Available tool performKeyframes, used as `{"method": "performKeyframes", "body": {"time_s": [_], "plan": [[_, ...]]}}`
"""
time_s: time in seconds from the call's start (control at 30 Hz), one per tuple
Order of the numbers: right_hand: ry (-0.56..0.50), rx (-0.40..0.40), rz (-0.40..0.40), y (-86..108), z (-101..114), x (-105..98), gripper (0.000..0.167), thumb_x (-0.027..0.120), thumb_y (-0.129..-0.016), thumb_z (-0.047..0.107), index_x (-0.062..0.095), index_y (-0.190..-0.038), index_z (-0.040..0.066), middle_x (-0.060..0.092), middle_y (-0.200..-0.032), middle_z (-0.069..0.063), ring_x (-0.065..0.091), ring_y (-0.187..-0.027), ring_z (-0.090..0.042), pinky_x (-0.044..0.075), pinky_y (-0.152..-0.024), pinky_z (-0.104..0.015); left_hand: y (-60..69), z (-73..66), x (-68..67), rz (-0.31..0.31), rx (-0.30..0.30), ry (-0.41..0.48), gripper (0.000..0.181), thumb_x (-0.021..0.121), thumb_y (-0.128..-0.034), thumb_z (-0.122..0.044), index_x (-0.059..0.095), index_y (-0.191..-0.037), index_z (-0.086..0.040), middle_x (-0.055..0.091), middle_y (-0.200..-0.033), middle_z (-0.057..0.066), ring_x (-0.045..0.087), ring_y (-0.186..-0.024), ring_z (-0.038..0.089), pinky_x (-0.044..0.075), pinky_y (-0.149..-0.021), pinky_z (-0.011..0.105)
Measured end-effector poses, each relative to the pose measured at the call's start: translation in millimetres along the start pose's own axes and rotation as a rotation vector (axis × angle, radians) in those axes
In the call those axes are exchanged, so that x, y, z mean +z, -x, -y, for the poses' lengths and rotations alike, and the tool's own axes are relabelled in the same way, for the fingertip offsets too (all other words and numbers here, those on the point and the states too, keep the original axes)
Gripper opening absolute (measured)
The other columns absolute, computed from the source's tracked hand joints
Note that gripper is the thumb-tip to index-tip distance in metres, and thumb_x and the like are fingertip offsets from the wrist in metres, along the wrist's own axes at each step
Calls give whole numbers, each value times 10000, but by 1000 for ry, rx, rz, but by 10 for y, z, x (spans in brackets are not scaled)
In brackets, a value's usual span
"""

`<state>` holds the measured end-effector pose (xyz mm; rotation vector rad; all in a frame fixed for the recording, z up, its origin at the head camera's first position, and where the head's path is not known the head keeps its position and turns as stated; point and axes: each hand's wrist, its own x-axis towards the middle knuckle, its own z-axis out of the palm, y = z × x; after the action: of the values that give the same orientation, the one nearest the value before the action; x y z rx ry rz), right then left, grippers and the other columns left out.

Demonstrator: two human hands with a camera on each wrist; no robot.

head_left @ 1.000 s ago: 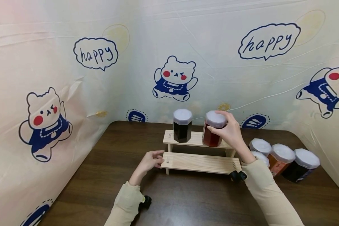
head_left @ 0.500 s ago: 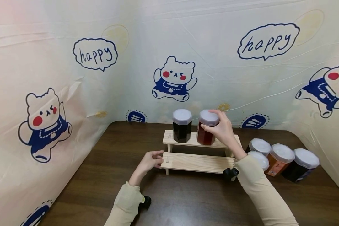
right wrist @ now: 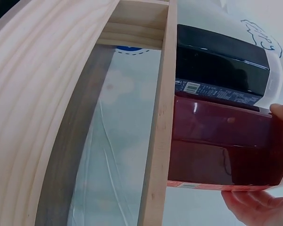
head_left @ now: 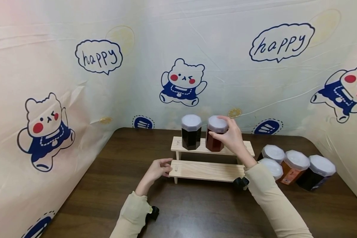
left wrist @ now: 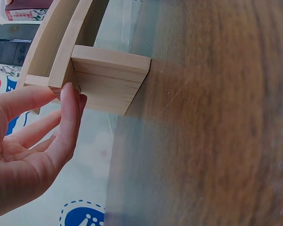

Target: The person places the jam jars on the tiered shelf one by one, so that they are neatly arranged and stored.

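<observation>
A two-tier wooden display stand (head_left: 206, 171) rests on the dark table. My right hand (head_left: 232, 137) grips a dark red octagonal jar (head_left: 213, 142) by its upper part, just under the pale lid. The jar stands upright, its base against the upper tier. A near-black jar (head_left: 191, 138) is to its left on the same tier; the right wrist view shows the two jars (right wrist: 221, 136) almost side by side. At the left end of the lower tier, my left hand (head_left: 158, 169) pinches the board's end between thumb and finger, plainer in the left wrist view (left wrist: 42, 141).
Several more lidded jars cluster on the table right of the stand, among them an orange one (head_left: 294, 167) and a dark one (head_left: 315, 173). A printed cloth (head_left: 137, 86) hangs behind and along the sides of the table (head_left: 113, 195).
My right hand has moved the red jar leftward along the upper tier, closer to the near-black jar. The left hand has stayed at the stand's end.
</observation>
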<state>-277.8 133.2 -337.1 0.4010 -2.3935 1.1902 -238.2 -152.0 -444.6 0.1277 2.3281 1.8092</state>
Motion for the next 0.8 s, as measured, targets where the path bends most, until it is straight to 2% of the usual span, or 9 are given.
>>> {"method": "performKeyframes", "body": {"time_s": [0.23, 0.43, 0.53, 0.67, 0.8], "plan": [[-65, 35, 61, 85, 5, -49, 704, 716, -738, 263, 355, -1318, 96, 385, -1272, -184, 449, -1057, -323, 437, -843, -471, -3, 2, -4, -12, 0, -30, 412, 572, -793, 53, 502, -1198, 76, 603, -833, 152, 581, -618, 156, 545, -574, 354], [-119, 76, 77, 206, -19, -129, 745, 678, -779, 217, 244, -1374, 107, 407, -1250, -226, 454, -1091, -355, 412, -902, -470, -8, 6, -14, 4, 19, -10, 414, 563, -790, 75, 480, -1193, 121, 594, -830, 180, 569, -601, 154, 544, -576, 376], [-112, 91, 77, 266, -23, -174, 724, 654, -801, 215, 236, -1380, 99, 426, -1239, -236, 450, -1103, -360, 399, -919, -475, -15, 20, -16, 5, 26, -13, 407, 560, -789, 84, 480, -1185, 131, 590, -829, 194, 567, -599, 162, 542, -573, 389], [-90, 116, 87, 352, -31, -234, 696, 629, -822, 231, 245, -1380, 76, 423, -1247, -234, 437, -1113, -363, 381, -937, -478, -16, 24, -10, 1, 25, -6, 407, 567, -787, 78, 488, -1184, 120, 593, -820, 179, 563, -593, 143, 543, -554, 345], [-69, 91, 66, 426, -54, -288, 599, 626, -825, 206, 347, -1326, 33, 421, -1254, -218, 454, -1092, -348, 382, -935, -471, -9, 15, 3, -3, 23, 7, 412, 571, -783, 79, 494, -1187, 107, 597, -808, 153, 558, -588, 127, 542, -547, 317]]}}
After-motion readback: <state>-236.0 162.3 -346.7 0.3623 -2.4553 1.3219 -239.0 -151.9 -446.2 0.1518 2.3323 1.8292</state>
